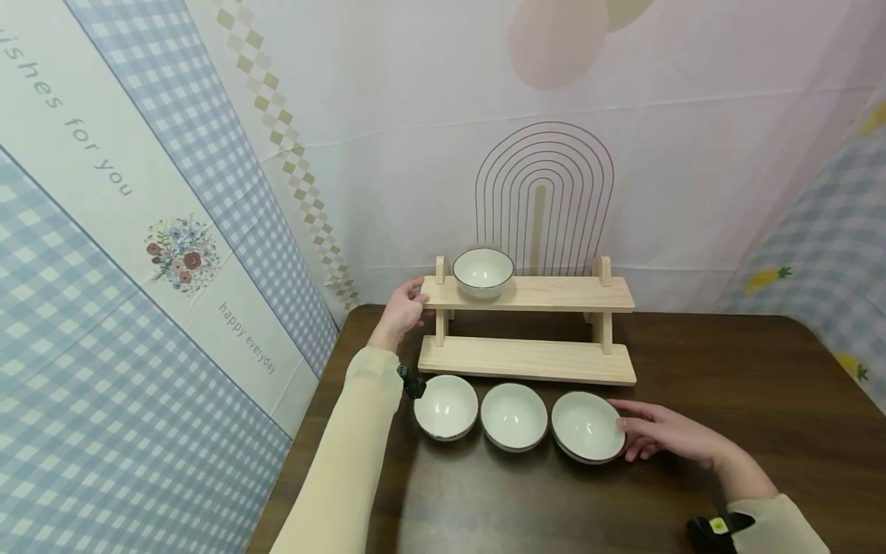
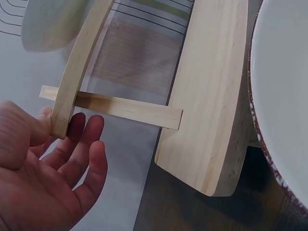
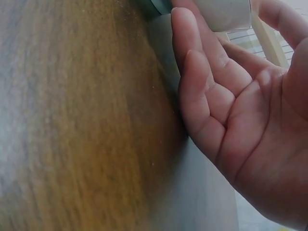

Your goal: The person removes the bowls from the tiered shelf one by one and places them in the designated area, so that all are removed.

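Observation:
A two-tier wooden shelf [image 1: 526, 360] stands on the table, one white dark-rimmed bowl [image 1: 483, 271] on the left of its upper board. At that board's left end, my left hand [image 1: 403, 309] grips the wood; the left wrist view shows the thumb on one face and fingers [image 2: 96, 130] curled at the other. In front of the shelf are three like bowls in a row: the left bowl [image 1: 446, 408], the middle bowl [image 1: 514, 417] and the right bowl [image 1: 588, 427]. My right hand [image 1: 667, 432] holds the right bowl at its right side, thumb by the rim.
The dark wooden table [image 1: 727, 369] extends right of the shelf and in front of the bowls. A printed cloth [image 1: 401, 154] hangs behind, and a blue checked cloth [image 1: 173, 346] borders the left side.

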A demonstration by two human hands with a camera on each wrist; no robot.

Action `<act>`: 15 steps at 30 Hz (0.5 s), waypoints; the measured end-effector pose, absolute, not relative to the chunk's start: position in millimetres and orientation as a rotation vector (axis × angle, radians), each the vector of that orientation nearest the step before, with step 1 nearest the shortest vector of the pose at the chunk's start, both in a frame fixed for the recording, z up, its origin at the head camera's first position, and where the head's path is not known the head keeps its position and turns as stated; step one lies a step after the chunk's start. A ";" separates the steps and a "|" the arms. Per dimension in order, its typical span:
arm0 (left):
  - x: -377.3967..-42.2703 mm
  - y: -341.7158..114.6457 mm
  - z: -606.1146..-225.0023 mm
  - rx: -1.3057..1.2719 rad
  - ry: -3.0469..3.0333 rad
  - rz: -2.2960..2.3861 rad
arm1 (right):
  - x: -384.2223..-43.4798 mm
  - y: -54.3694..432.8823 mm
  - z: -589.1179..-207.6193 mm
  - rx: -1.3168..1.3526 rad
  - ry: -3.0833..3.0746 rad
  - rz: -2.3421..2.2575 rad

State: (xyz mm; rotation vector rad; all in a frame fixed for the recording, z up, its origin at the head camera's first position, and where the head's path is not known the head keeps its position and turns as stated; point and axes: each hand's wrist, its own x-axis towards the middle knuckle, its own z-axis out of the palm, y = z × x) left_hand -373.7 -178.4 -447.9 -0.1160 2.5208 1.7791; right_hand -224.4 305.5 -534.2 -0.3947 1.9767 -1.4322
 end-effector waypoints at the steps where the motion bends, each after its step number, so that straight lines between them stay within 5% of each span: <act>1: -374.0 -177.8 -447.4 -0.121 2.522 1.781 | -225.7 306.4 -534.1 -0.392 1.982 -1.429; 15: -378.8 -174.3 -447.4 -0.158 2.522 1.790 | -252.6 317.8 -513.0 -0.246 2.234 -1.416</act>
